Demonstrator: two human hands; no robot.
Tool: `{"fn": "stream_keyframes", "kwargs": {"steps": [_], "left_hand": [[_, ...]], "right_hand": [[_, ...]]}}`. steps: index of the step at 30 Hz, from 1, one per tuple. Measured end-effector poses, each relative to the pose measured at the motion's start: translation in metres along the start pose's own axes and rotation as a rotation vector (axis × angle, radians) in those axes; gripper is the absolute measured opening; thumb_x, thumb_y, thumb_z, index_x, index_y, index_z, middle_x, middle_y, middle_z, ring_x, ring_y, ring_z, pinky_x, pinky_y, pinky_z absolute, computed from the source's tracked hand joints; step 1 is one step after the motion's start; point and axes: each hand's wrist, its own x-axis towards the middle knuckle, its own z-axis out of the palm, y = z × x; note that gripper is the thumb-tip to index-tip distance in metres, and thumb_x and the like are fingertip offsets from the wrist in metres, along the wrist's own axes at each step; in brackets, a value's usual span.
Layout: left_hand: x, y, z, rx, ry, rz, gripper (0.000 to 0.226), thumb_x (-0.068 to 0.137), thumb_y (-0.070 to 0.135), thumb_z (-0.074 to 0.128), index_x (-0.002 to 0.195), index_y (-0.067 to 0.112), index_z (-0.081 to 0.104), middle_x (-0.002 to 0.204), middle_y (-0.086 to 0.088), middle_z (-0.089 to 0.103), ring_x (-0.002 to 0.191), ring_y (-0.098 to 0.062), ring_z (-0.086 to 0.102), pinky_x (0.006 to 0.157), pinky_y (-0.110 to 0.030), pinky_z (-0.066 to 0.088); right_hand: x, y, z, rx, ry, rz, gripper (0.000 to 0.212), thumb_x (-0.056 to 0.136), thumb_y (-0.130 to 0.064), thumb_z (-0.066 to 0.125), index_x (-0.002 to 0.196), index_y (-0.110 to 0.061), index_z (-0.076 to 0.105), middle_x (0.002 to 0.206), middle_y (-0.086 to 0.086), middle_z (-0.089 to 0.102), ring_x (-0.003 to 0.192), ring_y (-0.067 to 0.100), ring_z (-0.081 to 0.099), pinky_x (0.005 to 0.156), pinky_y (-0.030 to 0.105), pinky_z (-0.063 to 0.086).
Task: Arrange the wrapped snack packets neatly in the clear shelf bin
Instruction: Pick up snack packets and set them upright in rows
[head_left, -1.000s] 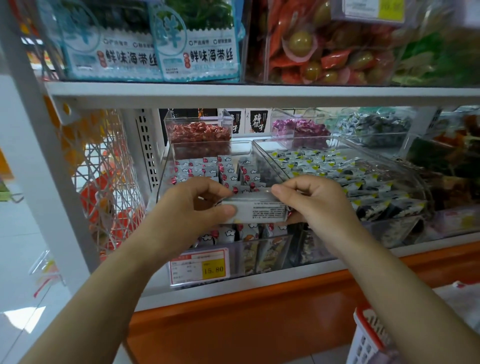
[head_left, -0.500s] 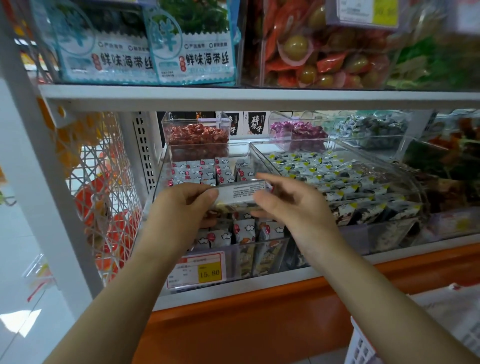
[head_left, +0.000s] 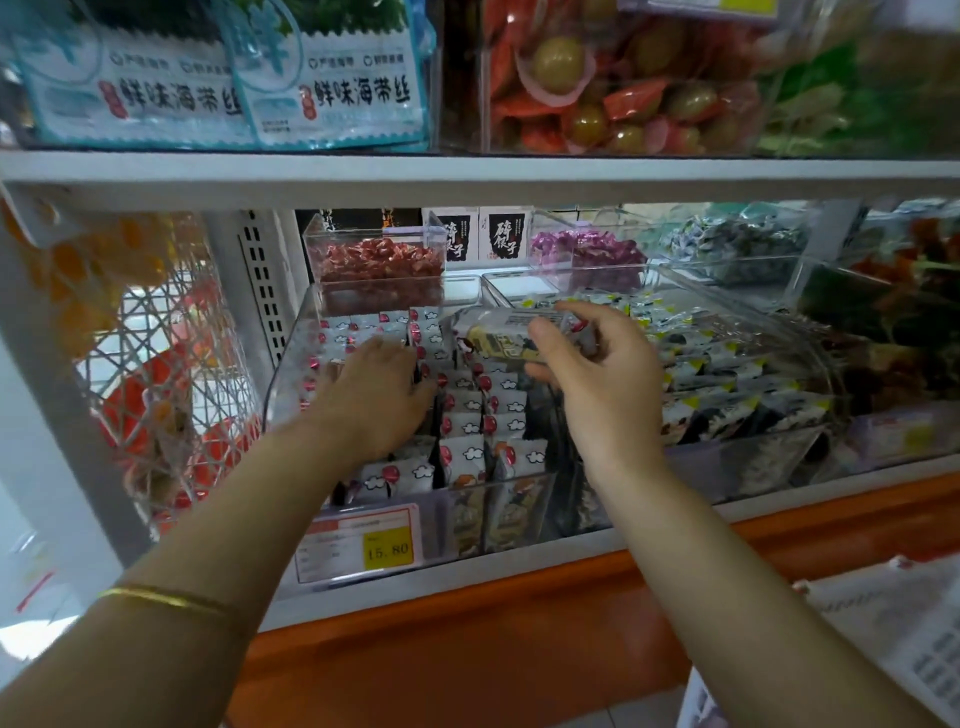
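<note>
On the middle shelf, at six o'clock from a small box of red candies (head_left: 379, 265), the clear shelf bin (head_left: 288, 374) held rows of white wrapped snack packets (head_left: 470, 423) standing on edge. The left hand (head_left: 374, 395), a gold bangle (head_left: 166, 597) on its forearm, lay palm down with fingers straight on the rows at the bin's nine o'clock side. The right hand (head_left: 597, 379) pinched a loose packet (head_left: 498, 338) between thumb and fingers, holding it roughly level over the rows toward the bin's one o'clock corner, printed label upward. At three o'clock of the bin sat a neighbouring bin (head_left: 818, 364) of dark-and-yellow packets. A yellow price tag (head_left: 387, 548) reading 15.80 hung on the bin's front at six o'clock.
</note>
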Motion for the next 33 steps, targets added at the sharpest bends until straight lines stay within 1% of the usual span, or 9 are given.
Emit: {"fn": "stream_keyframes", "kwargs": {"steps": [5,10,13,15,21,23,25,30,33], "left_hand": [[0.025,-0.005,0.008,0.192,-0.180,-0.042,0.048,0.098,0.044,0.024,0.120,0.008,0.045,0.136,-0.009,0.041,0.131,-0.024,0.029,0.106,-0.059,0.020],[0.015,-0.006,0.002,0.184,-0.147,-0.037,0.023,0.094,0.042,0.040,0.083,0.022,0.043,0.099,0.001,0.042,0.114,-0.022,0.043,0.105,-0.056,0.023],[0.009,-0.006,-0.004,0.112,-0.146,-0.025,0.036,0.088,0.047,0.054,0.104,0.016,0.057,0.108,-0.002,0.052,0.108,-0.023,0.050,0.099,-0.044,0.035],[0.006,-0.005,-0.010,0.058,-0.147,-0.023,0.048,0.083,0.049,0.060,0.119,0.017,0.055,0.120,-0.003,0.055,0.111,-0.022,0.051,0.097,-0.038,0.038],[-0.008,-0.008,-0.013,-0.056,-0.155,-0.030,0.035,0.085,0.026,0.062,0.118,0.016,0.052,0.119,-0.005,0.058,0.106,-0.023,0.054,0.092,-0.038,0.046],[-0.011,-0.010,-0.013,-0.069,-0.152,-0.028,0.032,0.085,0.022,0.061,0.115,0.018,0.052,0.117,-0.005,0.059,0.104,-0.022,0.055,0.090,-0.037,0.047],[-0.014,-0.011,-0.014,-0.079,-0.146,-0.024,0.033,0.085,0.019,0.059,0.118,0.020,0.053,0.119,-0.003,0.059,0.105,-0.021,0.055,0.091,-0.035,0.046],[-0.025,-0.014,-0.010,-0.135,-0.062,0.021,0.037,0.085,0.012,0.056,0.119,0.025,0.056,0.122,0.004,0.058,0.109,-0.019,0.054,0.097,-0.036,0.041],[-0.026,-0.015,-0.007,-0.149,0.002,0.022,0.038,0.085,0.011,0.057,0.121,0.024,0.056,0.123,0.000,0.058,0.111,-0.022,0.054,0.097,-0.042,0.041]], "right_hand": [[0.001,0.003,-0.002,-0.027,-0.020,0.005,0.023,0.087,-0.026,0.064,0.107,-0.024,0.053,0.098,0.001,0.055,0.089,0.024,0.067,0.077,0.034,0.056],[-0.001,0.003,0.002,-0.028,-0.028,-0.013,0.024,0.086,-0.026,0.064,0.108,-0.022,0.055,0.095,0.005,0.056,0.086,0.023,0.067,0.079,0.039,0.056],[0.000,0.006,0.004,-0.029,-0.028,-0.023,0.031,0.086,-0.026,0.064,0.114,-0.013,0.058,0.092,0.001,0.051,0.096,0.030,0.063,0.084,0.042,0.054],[0.001,0.007,0.005,-0.042,-0.039,-0.037,0.037,0.086,-0.026,0.064,0.118,-0.010,0.057,0.093,0.000,0.051,0.100,0.031,0.061,0.088,0.044,0.051],[0.016,-0.002,0.023,-0.184,-0.109,-0.203,0.013,0.085,-0.020,0.068,0.093,-0.015,0.059,0.084,0.002,0.060,0.084,0.026,0.063,0.080,0.044,0.052],[0.030,0.001,0.040,-0.254,-0.170,-0.254,0.016,0.085,-0.019,0.068,0.094,-0.009,0.059,0.089,0.007,0.062,0.082,0.019,0.058,0.078,0.026,0.048],[0.045,0.003,0.058,-0.387,-0.262,-0.255,0.023,0.085,-0.022,0.068,0.099,-0.008,0.056,0.088,0.002,0.057,0.077,0.011,0.050,0.061,0.013,0.039],[0.065,0.010,0.094,-0.593,-0.565,-0.244,0.025,0.083,-0.021,0.070,0.074,-0.015,0.047,0.071,-0.003,0.048,0.063,0.009,0.044,0.054,0.025,0.033],[0.068,0.015,0.109,-0.739,-0.723,-0.221,0.028,0.082,-0.024,0.071,0.086,0.001,0.059,0.082,0.013,0.058,0.074,0.022,0.051,0.058,0.031,0.035]]}}
